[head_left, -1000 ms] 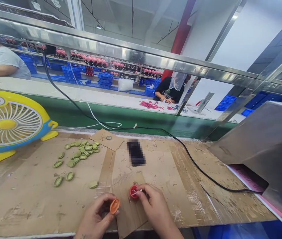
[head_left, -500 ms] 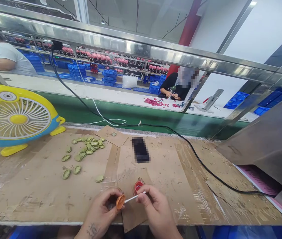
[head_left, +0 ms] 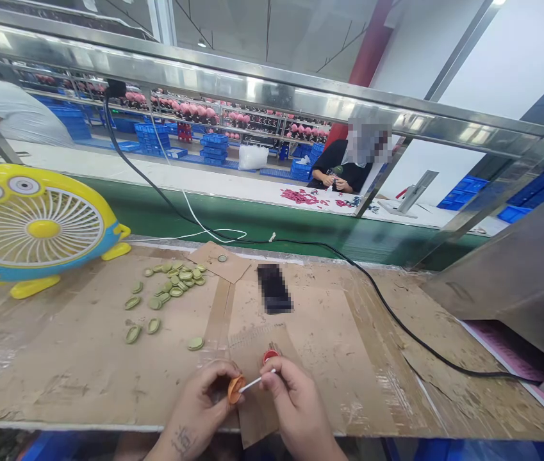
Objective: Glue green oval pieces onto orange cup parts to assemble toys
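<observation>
Between the thumb and fingers of my left hand (head_left: 207, 400) is a small orange oval cup-shaped piece (head_left: 236, 389), its hollow side turned to the right. My right hand (head_left: 298, 400) pinches a thin white cotton swab (head_left: 254, 382), whose tip reaches into the orange piece. Just beyond my right fingertips stands a small red cap-like dish (head_left: 270, 355), partly hidden by them. It rests on a loose strip of cardboard (head_left: 259, 419). To the left lie several green oval pieces (head_left: 175, 282), with a single green piece (head_left: 195, 344) nearer my left hand.
A yellow and blue fan (head_left: 43, 227) stands at the left. A dark phone (head_left: 274, 288) lies mid-table. A black cable (head_left: 372, 282) runs across to a metal housing (head_left: 516, 275) at the right. Beyond the green barrier, a co-worker (head_left: 341, 169) sits by small pink pieces (head_left: 300, 196).
The view has shifted slightly. The swab tip still meets the orange piece, and my right hand now covers more of the red dish.
</observation>
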Demonstrator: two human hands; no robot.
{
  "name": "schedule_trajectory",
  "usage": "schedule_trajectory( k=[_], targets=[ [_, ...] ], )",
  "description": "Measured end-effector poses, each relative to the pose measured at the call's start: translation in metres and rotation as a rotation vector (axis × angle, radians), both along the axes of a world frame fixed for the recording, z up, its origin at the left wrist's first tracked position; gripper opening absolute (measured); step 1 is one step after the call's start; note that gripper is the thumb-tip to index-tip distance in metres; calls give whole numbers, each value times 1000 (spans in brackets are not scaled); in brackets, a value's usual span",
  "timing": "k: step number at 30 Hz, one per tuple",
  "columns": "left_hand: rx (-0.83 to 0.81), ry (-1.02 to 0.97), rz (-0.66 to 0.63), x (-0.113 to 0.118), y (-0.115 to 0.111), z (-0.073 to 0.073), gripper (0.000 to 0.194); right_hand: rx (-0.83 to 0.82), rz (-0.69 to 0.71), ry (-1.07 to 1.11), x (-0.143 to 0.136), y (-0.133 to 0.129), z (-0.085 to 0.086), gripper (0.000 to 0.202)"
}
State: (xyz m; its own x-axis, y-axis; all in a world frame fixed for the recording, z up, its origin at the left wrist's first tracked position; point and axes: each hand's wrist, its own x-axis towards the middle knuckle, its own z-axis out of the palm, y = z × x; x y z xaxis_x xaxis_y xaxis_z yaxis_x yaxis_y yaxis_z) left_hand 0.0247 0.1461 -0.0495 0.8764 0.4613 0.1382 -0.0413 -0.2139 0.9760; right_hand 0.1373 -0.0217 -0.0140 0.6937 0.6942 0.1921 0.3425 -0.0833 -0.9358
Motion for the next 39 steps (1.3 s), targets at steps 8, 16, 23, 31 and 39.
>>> schedule_trajectory(
  k=[8,16,23,31,39],
  targets=[
    [48,-4,6,1,0,8,11,35,-48,-88,2,-2,4,30],
    [155,60,25,-5,6,2,24,-17,-165,-134,27,-14,-2,33],
    [49,65,12,-5,5,-7,26,-199,-76,-324,39,-12,-16,24],
    [-122,71,-43,-4,0,-1,17,19,-87,113,19,-9,6,35],
    [-138,89,-58,-4,1,-7,21,-23,-7,-36,7,5,1,25]
  ],
)
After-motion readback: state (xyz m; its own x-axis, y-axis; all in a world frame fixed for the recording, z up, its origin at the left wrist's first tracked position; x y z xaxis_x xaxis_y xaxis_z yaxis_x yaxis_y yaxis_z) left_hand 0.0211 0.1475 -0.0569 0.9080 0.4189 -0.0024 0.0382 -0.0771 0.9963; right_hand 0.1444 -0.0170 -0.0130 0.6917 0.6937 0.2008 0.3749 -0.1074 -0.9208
